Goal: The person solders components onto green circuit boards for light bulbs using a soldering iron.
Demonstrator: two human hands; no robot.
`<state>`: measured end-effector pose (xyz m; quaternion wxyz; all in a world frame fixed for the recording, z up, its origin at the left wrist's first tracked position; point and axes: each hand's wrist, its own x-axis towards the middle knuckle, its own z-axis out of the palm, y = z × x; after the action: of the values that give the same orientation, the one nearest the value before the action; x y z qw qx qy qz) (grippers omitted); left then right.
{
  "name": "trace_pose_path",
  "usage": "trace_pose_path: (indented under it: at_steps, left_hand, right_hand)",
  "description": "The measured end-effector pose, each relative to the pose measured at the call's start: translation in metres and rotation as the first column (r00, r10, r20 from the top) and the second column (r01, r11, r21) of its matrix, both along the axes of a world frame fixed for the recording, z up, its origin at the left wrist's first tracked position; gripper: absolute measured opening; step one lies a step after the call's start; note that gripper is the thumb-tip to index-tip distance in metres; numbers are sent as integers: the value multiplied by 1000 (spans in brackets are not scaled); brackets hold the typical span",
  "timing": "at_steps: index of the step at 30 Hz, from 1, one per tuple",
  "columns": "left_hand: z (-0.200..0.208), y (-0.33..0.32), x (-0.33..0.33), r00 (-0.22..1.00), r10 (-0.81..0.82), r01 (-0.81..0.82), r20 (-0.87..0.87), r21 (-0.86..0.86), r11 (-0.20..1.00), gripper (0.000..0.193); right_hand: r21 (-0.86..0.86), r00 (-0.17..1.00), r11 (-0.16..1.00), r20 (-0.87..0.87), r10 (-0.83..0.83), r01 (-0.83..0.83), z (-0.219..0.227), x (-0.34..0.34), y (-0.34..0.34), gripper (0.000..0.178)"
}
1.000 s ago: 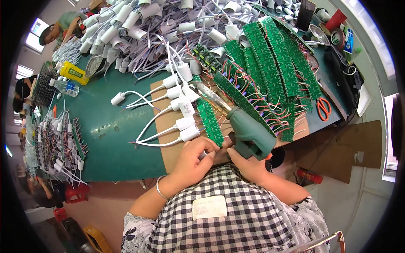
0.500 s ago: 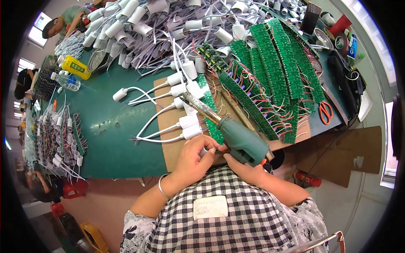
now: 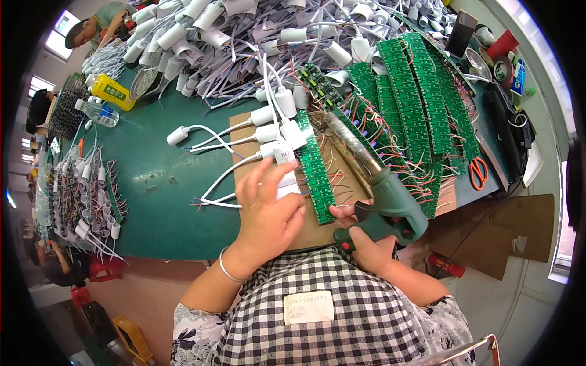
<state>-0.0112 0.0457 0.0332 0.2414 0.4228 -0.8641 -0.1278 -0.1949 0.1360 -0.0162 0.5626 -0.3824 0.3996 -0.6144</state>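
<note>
My right hand [image 3: 371,247] is wrapped round the handle of a green soldering gun [image 3: 397,204], whose metal barrel points up and to the left. One of its fingertips lies close to the lower end of a narrow green circuit board strip [image 3: 317,183]. My left hand [image 3: 265,210] is spread over a row of white cylindrical lamp holders [image 3: 267,133] with white cables, beside that strip. Its fingers are apart and hide the lower lamp holders; contact with them is hard to judge. Brown cardboard [image 3: 244,125] lies beneath the row.
White lamp holders [image 3: 210,16] with cables are heaped at the back. Wired green boards [image 3: 403,104] are stacked at right, near orange-handled scissors [image 3: 478,173]. A yellow bottle [image 3: 112,93] and a clear bottle [image 3: 97,113] stand left. A person [image 3: 101,27] bends over at far left.
My left hand has opened from a pinch near the strip's lower end and moved up over the lamp holders. The soldering gun has shifted right, its tip swinging away from the row.
</note>
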Motion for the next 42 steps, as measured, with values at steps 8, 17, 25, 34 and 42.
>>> trace_pose_path:
  at_steps: [8,17,25,34,42]
  left_hand:
    - [-16,2,-11,1000,-1,4,-29,117,993,8]
    - [-20,2,-17,999,36,-35,-6,68,997,8]
    - [-19,1,-16,999,48,-48,3,109,993,10]
    - [-19,1,-16,998,56,-55,1,129,990,10]
    - [-20,0,-17,998,66,-65,-4,129,990,10]
  right_hand:
    - [138,976,988,200,-90,63,2,-27,27,57]
    - [327,946,942,-273,177,-81,32,-73,63,40]
    - [218,482,976,-855,194,-7,11,-75,73,39]
    - [541,922,829,-232,310,-142,25,-86,69,40]
    - [583,996,812,-79,36,17,25,-70,64,36]
